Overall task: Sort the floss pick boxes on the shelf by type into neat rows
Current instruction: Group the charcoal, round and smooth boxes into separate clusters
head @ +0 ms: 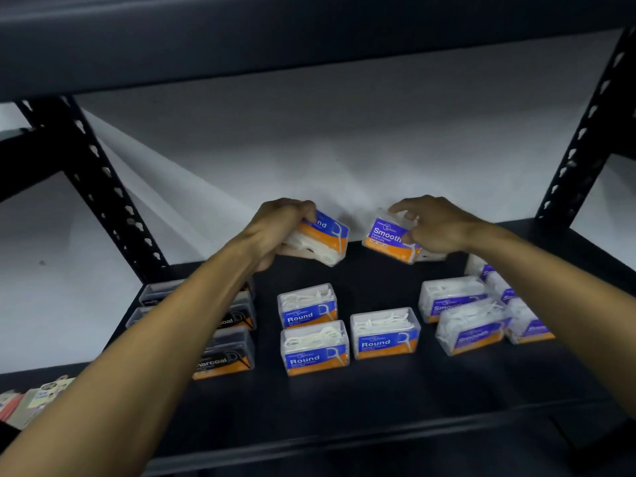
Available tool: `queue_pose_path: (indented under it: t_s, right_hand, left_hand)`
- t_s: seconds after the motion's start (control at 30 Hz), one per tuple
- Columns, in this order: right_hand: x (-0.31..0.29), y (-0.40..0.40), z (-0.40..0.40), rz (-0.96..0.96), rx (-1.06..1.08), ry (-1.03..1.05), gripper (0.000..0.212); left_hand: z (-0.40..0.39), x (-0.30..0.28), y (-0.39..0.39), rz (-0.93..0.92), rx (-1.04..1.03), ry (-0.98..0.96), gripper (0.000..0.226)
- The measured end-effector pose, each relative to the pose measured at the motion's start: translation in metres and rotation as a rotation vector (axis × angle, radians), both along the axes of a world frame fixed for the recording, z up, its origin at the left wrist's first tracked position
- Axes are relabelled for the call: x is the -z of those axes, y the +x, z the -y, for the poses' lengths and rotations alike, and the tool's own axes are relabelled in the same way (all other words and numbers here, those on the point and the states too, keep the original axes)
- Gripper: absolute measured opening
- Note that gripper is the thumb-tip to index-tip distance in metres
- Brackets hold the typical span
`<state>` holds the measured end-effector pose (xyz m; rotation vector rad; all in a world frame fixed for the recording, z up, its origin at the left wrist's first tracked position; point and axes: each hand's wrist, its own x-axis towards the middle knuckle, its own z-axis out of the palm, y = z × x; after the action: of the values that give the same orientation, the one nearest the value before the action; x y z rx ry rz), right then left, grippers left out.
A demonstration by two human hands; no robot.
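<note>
Both hands are holding clear plastic floss pick boxes above the rear of the black metal shelf (pixel 378 401): the left hand (pixel 278 225) is gripping a tilted blue-and-orange "Round" box (pixel 321 241), while the right hand (pixel 435 225) is pinching a purple-and-orange "Smooth" box (pixel 389 237). Below, three Round boxes (pixel 315 347) are standing centre, black Charcoal boxes (pixel 223 359) left, and Smooth boxes (pixel 473 330) lying crooked right.
</note>
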<state>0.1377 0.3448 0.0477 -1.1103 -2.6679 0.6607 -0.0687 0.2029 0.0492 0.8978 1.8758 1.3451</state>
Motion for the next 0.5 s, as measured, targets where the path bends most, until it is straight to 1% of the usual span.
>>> queue_pose_path:
  t_s: [0.07, 0.17, 0.37, 0.43, 0.5]
  right_hand:
    - [-0.004, 0.008, -0.006, 0.008, 0.002, 0.012, 0.059]
    - [-0.008, 0.021, -0.013, 0.022, 0.014, 0.042, 0.060]
    - [-0.008, 0.042, -0.023, 0.055, 0.067, 0.125, 0.057]
    - [-0.006, 0.046, -0.024, 0.075, 0.053, 0.139, 0.057]
    - [-0.003, 0.049, -0.025, 0.090, 0.043, 0.132, 0.058]
  left_hand:
    - [0.000, 0.001, 0.005, -0.006, 0.008, -0.030, 0.018]
    - [-0.004, 0.005, 0.012, -0.124, 0.033, -0.073, 0.014]
    - [-0.013, 0.008, 0.033, -0.544, 0.161, -0.192, 0.026]
    - [-0.014, 0.008, 0.042, -0.610, 0.212, -0.208, 0.026]
    - [-0.015, 0.009, 0.049, -0.662, 0.256, -0.228, 0.032]
